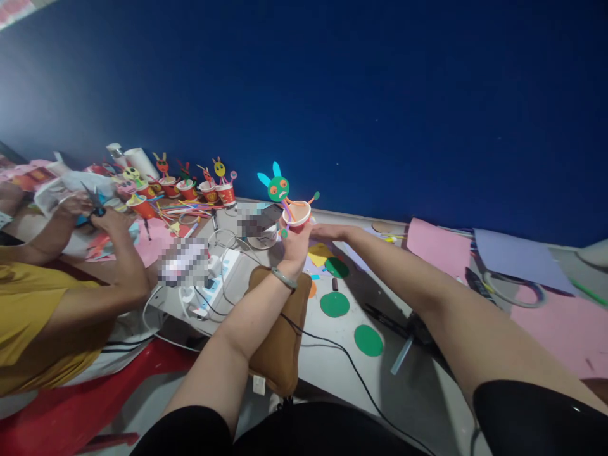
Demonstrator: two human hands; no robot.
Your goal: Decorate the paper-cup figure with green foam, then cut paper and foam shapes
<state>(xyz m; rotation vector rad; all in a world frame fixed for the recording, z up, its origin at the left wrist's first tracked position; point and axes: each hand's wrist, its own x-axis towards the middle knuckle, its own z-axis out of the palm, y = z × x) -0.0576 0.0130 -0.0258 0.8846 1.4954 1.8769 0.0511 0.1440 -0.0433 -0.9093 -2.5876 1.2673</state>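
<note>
Out over the table by the blue wall, my left hand point(295, 246) is closed around a red-and-white paper cup point(297, 217). A green paper rabbit face point(278, 189) with blue ears and orange eyes rises from the cup on pipe-cleaner-like stems. Small green discs end its arms. My right hand point(330, 232) reaches in from the right and meets the cup's right side; its fingertips are partly hidden there. Several green paper circles point(335, 304) lie on the table nearer me, beside a yellow paper piece point(320, 254).
A co-worker's hands point(111, 218) hold scissors point(97, 206) at left. Several finished-looking cup figures point(225, 192) line the wall. A power strip point(219, 285), cables, a phone point(263, 220) and a brown cushion point(280, 329) lie near my left arm; pink sheets point(439, 247) lie right.
</note>
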